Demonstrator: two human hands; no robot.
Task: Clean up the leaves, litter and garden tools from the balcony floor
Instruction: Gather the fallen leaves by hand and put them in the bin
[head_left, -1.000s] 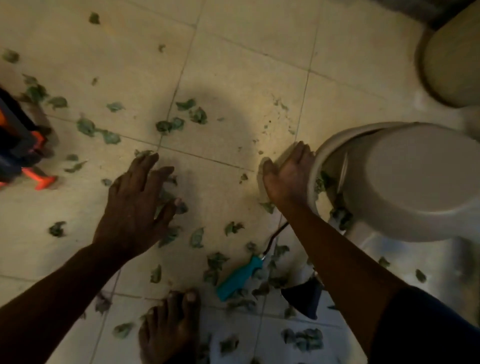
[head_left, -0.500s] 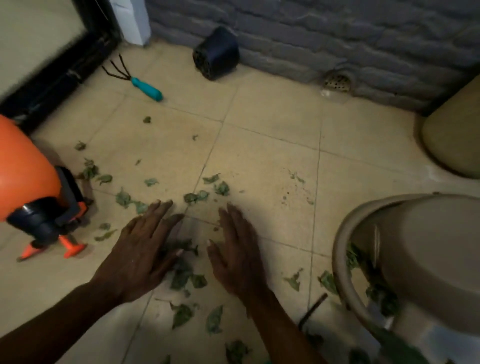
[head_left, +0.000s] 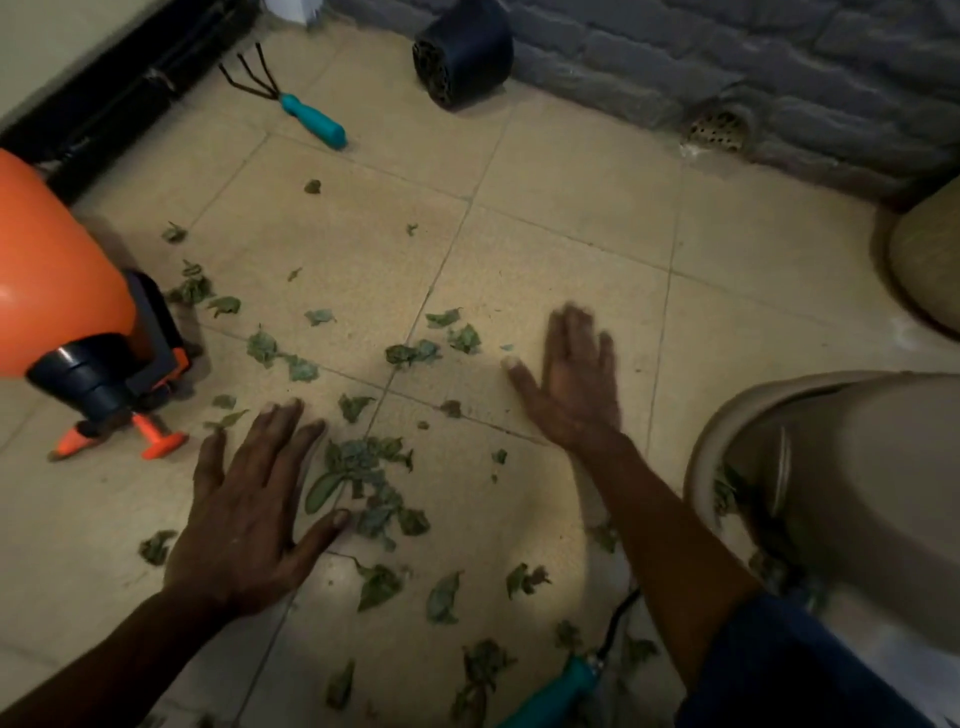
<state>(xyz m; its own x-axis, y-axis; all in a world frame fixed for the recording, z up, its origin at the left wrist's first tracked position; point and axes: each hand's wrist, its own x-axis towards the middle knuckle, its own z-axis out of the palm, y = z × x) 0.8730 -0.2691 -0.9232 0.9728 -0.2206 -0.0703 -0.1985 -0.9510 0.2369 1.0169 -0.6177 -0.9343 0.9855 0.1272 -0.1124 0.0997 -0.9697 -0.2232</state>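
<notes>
Green leaves lie scattered over the beige floor tiles, with a small heap of leaves between my hands. My left hand lies flat and open on the floor, its thumb touching the heap's left side. My right hand is spread open over the tiles to the heap's upper right, blurred by motion and holding nothing. A teal-handled hand rake lies at the back left. A second teal-handled tool shows at the bottom edge. A beige tub on the right holds some leaves.
An orange sprayer lies tipped on the left. A black plant pot lies on its side against the grey brick wall, with a floor drain to its right. A beige pot stands at the right edge.
My right hand left the tub's rim, came down beside the left hand, then swept out to the right. The view tilted up towards the wall. Leaves have gathered between the hands.
</notes>
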